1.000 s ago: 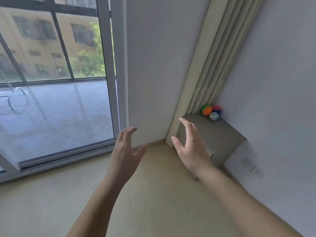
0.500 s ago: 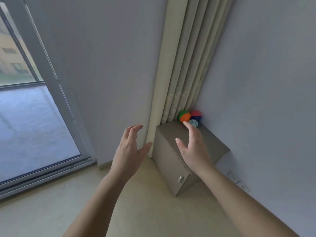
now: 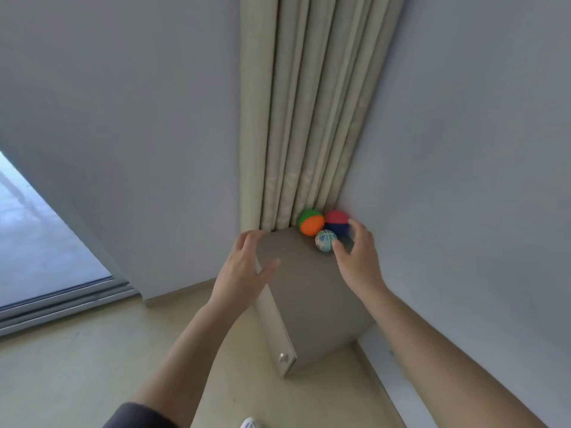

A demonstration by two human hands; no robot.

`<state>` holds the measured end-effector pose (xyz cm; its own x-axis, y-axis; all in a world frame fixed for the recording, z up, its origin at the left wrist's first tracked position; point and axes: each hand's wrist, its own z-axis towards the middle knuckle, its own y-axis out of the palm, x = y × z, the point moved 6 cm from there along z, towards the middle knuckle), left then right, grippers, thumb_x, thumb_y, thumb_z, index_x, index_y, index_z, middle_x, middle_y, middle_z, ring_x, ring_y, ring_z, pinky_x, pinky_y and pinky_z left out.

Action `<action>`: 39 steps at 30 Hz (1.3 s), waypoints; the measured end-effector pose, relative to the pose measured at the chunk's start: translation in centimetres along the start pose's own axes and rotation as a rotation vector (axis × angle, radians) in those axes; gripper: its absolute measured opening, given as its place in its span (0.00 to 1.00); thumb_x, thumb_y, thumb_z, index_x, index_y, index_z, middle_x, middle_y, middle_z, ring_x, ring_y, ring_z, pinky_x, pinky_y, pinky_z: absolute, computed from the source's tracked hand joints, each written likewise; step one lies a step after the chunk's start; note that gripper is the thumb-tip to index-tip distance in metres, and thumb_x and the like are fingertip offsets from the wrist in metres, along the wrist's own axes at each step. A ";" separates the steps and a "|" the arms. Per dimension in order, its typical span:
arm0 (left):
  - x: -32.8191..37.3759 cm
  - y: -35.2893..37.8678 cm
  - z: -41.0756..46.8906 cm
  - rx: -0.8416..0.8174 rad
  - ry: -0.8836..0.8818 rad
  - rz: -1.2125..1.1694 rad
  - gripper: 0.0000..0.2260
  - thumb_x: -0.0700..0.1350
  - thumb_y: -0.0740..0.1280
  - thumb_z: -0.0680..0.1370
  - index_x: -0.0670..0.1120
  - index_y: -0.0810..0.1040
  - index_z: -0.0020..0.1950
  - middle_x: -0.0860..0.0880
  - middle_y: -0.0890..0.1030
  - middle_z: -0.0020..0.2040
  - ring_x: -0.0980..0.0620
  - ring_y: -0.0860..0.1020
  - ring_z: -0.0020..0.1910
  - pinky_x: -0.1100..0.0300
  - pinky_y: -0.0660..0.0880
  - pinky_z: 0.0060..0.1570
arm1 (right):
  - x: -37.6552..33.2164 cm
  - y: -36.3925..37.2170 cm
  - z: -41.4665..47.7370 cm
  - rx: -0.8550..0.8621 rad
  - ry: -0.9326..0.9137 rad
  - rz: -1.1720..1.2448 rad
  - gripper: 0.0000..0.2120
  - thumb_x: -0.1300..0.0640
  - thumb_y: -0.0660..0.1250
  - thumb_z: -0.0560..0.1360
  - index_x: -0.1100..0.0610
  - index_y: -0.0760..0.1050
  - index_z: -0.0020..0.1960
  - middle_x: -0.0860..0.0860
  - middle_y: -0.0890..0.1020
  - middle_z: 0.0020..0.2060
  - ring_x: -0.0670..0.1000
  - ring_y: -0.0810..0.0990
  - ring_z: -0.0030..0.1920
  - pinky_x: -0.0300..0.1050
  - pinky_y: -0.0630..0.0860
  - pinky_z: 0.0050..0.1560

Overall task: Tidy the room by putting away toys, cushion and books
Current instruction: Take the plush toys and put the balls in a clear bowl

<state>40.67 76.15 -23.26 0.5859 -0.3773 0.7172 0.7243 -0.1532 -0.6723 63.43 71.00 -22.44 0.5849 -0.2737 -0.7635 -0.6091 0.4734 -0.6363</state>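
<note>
The green-orange ball [image 3: 310,223], red-blue ball [image 3: 336,222] and pale blue ball [image 3: 325,240], 3 toys, lie in the cabinet's [image 3: 309,298] back corner, where curtain [image 3: 302,118] and wall likely stop rolling; left hand [image 3: 244,270] and right hand [image 3: 358,257] hover empty, fingers spread, the right cupping toward the pale one.

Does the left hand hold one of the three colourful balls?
No, the left hand is open and empty above the left edge of the grey cabinet.
</note>
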 end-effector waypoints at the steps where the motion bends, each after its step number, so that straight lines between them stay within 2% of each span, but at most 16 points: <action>1: 0.0 1.2 1.6 -0.017 -0.015 -0.006 0.24 0.52 0.66 0.77 0.50 0.64 0.72 0.54 0.66 0.69 0.53 0.72 0.62 0.57 0.71 0.55 | 1.2 0.0 1.5 -0.006 0.013 -0.004 0.26 0.57 0.65 0.78 0.58 0.63 0.74 0.55 0.68 0.69 0.52 0.70 0.67 0.34 0.61 0.60; 4: -0.7 4.6 6.5 -0.043 -0.038 -0.032 0.24 0.51 0.67 0.77 0.49 0.65 0.71 0.51 0.67 0.67 0.50 0.72 0.63 0.50 0.72 0.59 | 4.3 0.4 5.3 -0.017 0.063 -0.034 0.26 0.58 0.65 0.78 0.58 0.62 0.74 0.55 0.68 0.70 0.52 0.67 0.69 0.34 0.59 0.63; 7: -1.4 8.5 11.3 -0.089 -0.091 -0.023 0.24 0.52 0.67 0.77 0.48 0.65 0.71 0.51 0.68 0.67 0.48 0.72 0.63 0.48 0.72 0.60 | 7.7 0.8 9.3 -0.044 0.166 -0.037 0.27 0.57 0.64 0.79 0.59 0.61 0.75 0.56 0.67 0.70 0.53 0.68 0.70 0.40 0.62 0.67; 11: -2.9 13.5 15.7 -0.173 -0.149 0.020 0.25 0.52 0.66 0.77 0.49 0.64 0.72 0.51 0.68 0.67 0.48 0.73 0.61 0.52 0.72 0.57 | 11.8 2.3 13.3 -0.092 0.282 -0.026 0.27 0.56 0.65 0.79 0.59 0.61 0.75 0.57 0.67 0.70 0.55 0.69 0.69 0.44 0.64 0.67; 16: -7.8 21.1 19.4 -0.291 -0.339 0.026 0.26 0.49 0.67 0.76 0.46 0.65 0.72 0.45 0.68 0.66 0.44 0.74 0.62 0.48 0.72 0.58 | 18.1 5.9 19.1 -0.184 0.426 -0.015 0.28 0.56 0.65 0.79 0.58 0.59 0.75 0.57 0.66 0.72 0.56 0.68 0.70 0.46 0.65 0.68; 22: -12.5 27.7 22.2 -0.242 -0.529 0.025 0.24 0.47 0.68 0.76 0.46 0.67 0.71 0.46 0.68 0.67 0.44 0.76 0.60 0.52 0.73 0.56 | 26.0 10.4 25.0 -0.281 0.564 0.010 0.30 0.55 0.67 0.77 0.60 0.60 0.75 0.57 0.68 0.72 0.57 0.68 0.71 0.51 0.66 0.70; 24: -14.1 30.4 23.1 -0.212 -0.623 -0.027 0.25 0.48 0.69 0.75 0.45 0.67 0.70 0.45 0.69 0.67 0.44 0.76 0.59 0.52 0.73 0.56 | 29.6 12.1 26.5 -0.302 0.633 0.036 0.31 0.52 0.68 0.76 0.58 0.61 0.75 0.58 0.70 0.70 0.59 0.71 0.68 0.56 0.70 0.67; 27: -16.3 34.3 24.1 -0.125 -0.782 -0.139 0.25 0.47 0.70 0.75 0.43 0.68 0.70 0.43 0.72 0.66 0.45 0.76 0.57 0.57 0.71 0.53 | 34.5 14.7 28.2 -0.334 0.746 0.107 0.32 0.47 0.67 0.71 0.54 0.62 0.72 0.54 0.73 0.67 0.57 0.75 0.62 0.61 0.78 0.56; 29: -17.7 36.9 24.5 -0.059 -0.911 -0.245 0.25 0.47 0.70 0.75 0.43 0.68 0.70 0.42 0.74 0.65 0.44 0.76 0.57 0.58 0.71 0.50 | 36.5 15.9 29.0 -0.324 0.849 0.188 0.26 0.52 0.67 0.75 0.54 0.63 0.70 0.51 0.73 0.63 0.55 0.75 0.57 0.55 0.81 0.42; 31: -19.1 39.3 24.7 -0.010 -1.027 -0.346 0.26 0.47 0.70 0.75 0.43 0.67 0.70 0.42 0.74 0.64 0.44 0.76 0.56 0.54 0.73 0.51 | 38.8 17.4 29.7 -0.335 0.940 0.267 0.24 0.55 0.66 0.77 0.54 0.63 0.70 0.52 0.72 0.63 0.54 0.73 0.55 0.48 0.78 0.32; 33: -20.1 41.1 24.8 0.021 -1.113 -0.441 0.26 0.47 0.70 0.75 0.45 0.66 0.71 0.44 0.74 0.64 0.45 0.76 0.52 0.52 0.75 0.50 | 40.3 18.3 30.2 -0.325 1.010 0.332 0.25 0.56 0.65 0.78 0.54 0.62 0.72 0.55 0.71 0.64 0.55 0.73 0.56 0.47 0.77 0.30; 35: -20.7 42.6 25.1 0.055 -1.163 -0.534 0.26 0.46 0.69 0.76 0.45 0.64 0.72 0.44 0.74 0.64 0.46 0.76 0.49 0.53 0.75 0.44 | 41.3 19.2 30.5 -0.308 1.072 0.390 0.26 0.56 0.66 0.77 0.54 0.61 0.73 0.57 0.71 0.66 0.57 0.75 0.59 0.46 0.76 0.27; 37: -21.1 43.8 25.5 0.066 -1.190 -0.592 0.26 0.46 0.68 0.77 0.45 0.63 0.72 0.45 0.74 0.63 0.46 0.76 0.50 0.50 0.76 0.45 | 42.1 19.9 30.6 -0.285 1.126 0.431 0.26 0.57 0.67 0.76 0.53 0.63 0.72 0.56 0.73 0.65 0.58 0.76 0.59 0.44 0.77 0.25; 39: -21.6 44.9 25.7 0.083 -1.231 -0.624 0.26 0.47 0.68 0.77 0.46 0.63 0.72 0.45 0.74 0.63 0.46 0.76 0.53 0.47 0.77 0.47 | 42.5 20.7 31.1 -0.290 1.145 0.475 0.25 0.58 0.66 0.76 0.52 0.65 0.72 0.55 0.75 0.64 0.56 0.78 0.55 0.45 0.77 0.24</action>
<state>69.87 100.85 -64.19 0.0687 0.7814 0.6203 0.9767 0.0742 -0.2016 92.33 95.17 -64.68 -0.4284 -0.7602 -0.4884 -0.8098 0.5629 -0.1658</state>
